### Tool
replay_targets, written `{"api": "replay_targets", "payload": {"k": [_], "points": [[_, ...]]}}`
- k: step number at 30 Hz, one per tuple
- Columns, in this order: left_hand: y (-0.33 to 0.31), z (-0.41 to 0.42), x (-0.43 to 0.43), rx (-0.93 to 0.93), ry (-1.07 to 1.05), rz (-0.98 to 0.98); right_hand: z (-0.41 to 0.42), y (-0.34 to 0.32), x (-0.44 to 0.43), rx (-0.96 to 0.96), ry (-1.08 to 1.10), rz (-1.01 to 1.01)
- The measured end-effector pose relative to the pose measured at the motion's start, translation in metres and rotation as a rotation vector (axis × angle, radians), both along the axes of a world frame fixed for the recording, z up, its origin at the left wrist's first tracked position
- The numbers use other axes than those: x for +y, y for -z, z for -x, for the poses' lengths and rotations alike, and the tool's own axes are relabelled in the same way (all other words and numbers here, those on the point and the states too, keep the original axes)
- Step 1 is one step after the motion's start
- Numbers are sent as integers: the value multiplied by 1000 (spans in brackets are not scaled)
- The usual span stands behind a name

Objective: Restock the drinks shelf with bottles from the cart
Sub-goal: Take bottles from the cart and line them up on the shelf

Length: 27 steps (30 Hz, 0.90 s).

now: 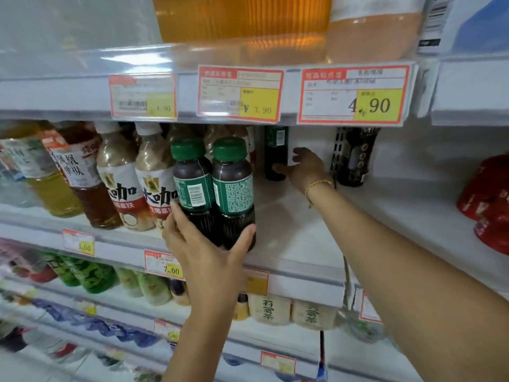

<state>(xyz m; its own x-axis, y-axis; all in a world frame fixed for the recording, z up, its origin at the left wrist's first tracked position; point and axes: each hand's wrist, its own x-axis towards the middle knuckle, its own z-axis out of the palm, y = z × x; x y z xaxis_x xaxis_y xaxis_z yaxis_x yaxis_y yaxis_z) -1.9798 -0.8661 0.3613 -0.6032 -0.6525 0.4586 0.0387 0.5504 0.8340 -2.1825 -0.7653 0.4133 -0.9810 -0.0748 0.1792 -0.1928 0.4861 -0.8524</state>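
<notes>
My left hand [203, 244] grips two dark bottles with green caps and green labels [214, 188] side by side, held upright at the front edge of the white middle shelf [297, 232]. My right hand [303, 168] reaches deep into that shelf, its fingers around the lower part of a third dark green-labelled bottle [275, 150] standing at the back. A gold bracelet sits on that wrist. The cart is out of view.
Milk-tea and tea bottles [118, 183] fill the shelf to the left. Another dark bottle [355, 158] stands at the back right beside a slotted upright. Red packs [487, 199] sit at the far right. Price tags [352, 95] hang overhead; lower shelves hold more drinks.
</notes>
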Motion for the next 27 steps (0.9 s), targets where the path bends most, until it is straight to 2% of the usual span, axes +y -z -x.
{"api": "replay_targets", "payload": {"k": [3, 6, 12, 14, 16, 20, 27], "points": [[2, 2, -3, -3, -1, 1, 12, 6, -28, 79, 131, 75], [2, 3, -4, -3, 3, 7, 20, 12, -42, 75, 217, 71], [4, 4, -6, 7, 28, 19, 32, 16, -27, 136, 71, 37], [4, 4, -6, 7, 27, 22, 34, 15, -25, 121, 15, 105], [4, 3, -6, 8, 28, 26, 35, 13, -31, 132, 55, 160], [5, 3, -6, 8, 36, 26, 32, 12, -36, 149, 198, 69], [8, 4, -7, 29, 48, 19, 35, 18, -14, 135, 57, 118]]}}
